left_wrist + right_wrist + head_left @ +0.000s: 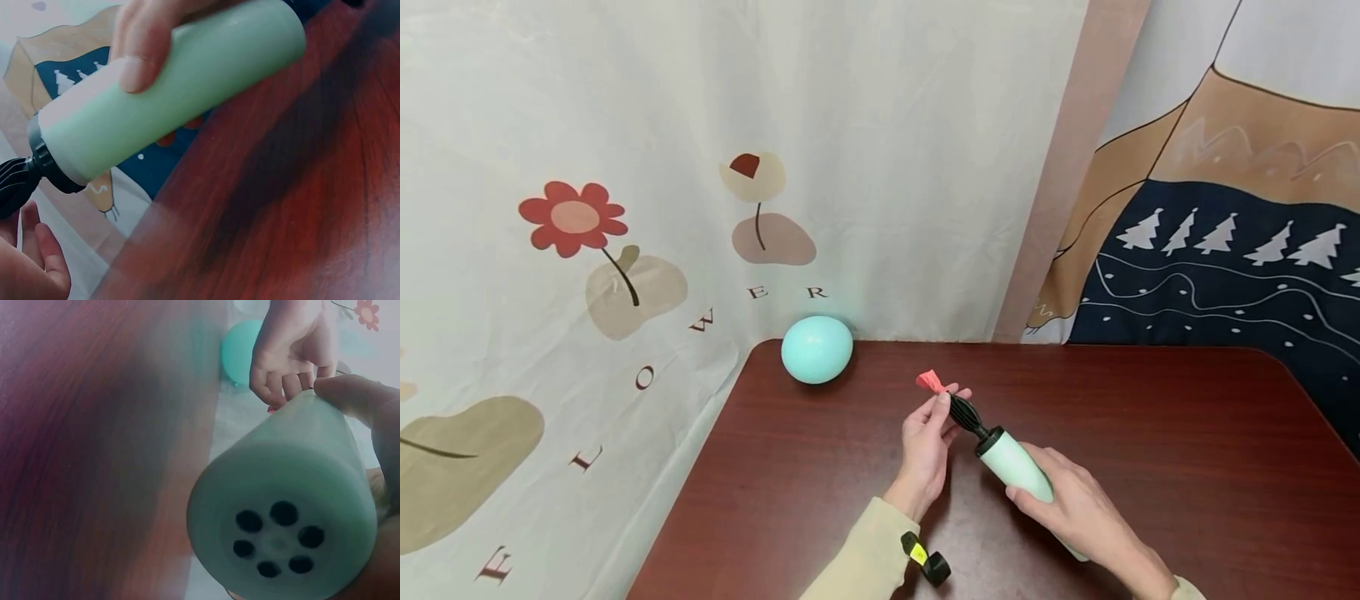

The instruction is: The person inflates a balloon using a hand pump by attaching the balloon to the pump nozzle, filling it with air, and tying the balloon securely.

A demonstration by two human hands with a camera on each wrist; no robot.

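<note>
In the head view, my right hand (1086, 504) grips a mint-green hand balloon pump (1017, 467) by its barrel, tilted with its black ribbed nozzle (966, 414) toward the upper left. At the nozzle's tip my left hand (923, 454) pinches a limp coral-red balloon (931, 382), thumb on the near side. The left wrist view shows the barrel held above the table, with the nozzle beside my left fingers (51, 250). From the right wrist view the pump's end face (278, 544) with several round holes looks toward the camera; the balloon is mostly hidden behind.
An inflated turquoise balloon (817, 350) rests at the back left corner of the dark reddish wooden table (1150, 417). Behind it hangs a pale curtain (887, 167) printed with flowers, and at right a navy and tan printed cloth (1210, 275). A black strap (925, 558) hangs at the left sleeve.
</note>
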